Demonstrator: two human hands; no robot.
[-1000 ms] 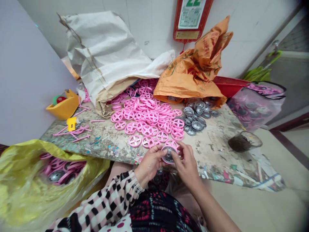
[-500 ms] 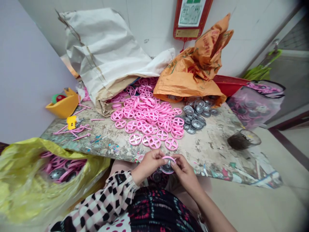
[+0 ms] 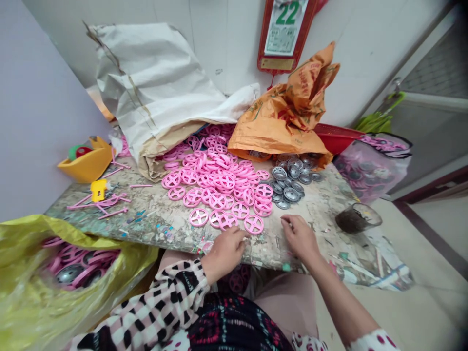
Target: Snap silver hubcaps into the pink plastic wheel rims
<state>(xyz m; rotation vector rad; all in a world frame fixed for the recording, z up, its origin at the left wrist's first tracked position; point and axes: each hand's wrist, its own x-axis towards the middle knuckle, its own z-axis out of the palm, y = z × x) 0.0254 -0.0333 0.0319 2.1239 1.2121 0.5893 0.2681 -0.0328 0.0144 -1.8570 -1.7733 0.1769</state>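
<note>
Many pink wheel-shaped rings [image 3: 223, 183] are heaped at the middle of the worn table [image 3: 307, 234]. Beside them, to the right, lies a smaller pile of grey discs [image 3: 291, 194]. My left hand [image 3: 226, 248] is at the near edge of the pink heap, its fingertips bent and close to the nearest rings; whether it touches one is unclear. Over the table in front of the grey discs is my right hand [image 3: 298, 236], fingers curled loosely, with nothing visible in them. Pink and grey pieces also show below the table edge, near my lap.
A white sack [image 3: 153, 73] and an orange bag [image 3: 281, 122] lie behind the piles. The glass with dark contents [image 3: 356, 218] stands at right. A yellow bag [image 3: 22, 273] of assembled pieces is at lower left; pink sticks [image 3: 109, 202] and a yellow container [image 3: 87, 158] are at left.
The pink ring with a grey disc is no longer between my hands. My hands have parted, the right moving right and up over the table. The view has shifted slightly.
</note>
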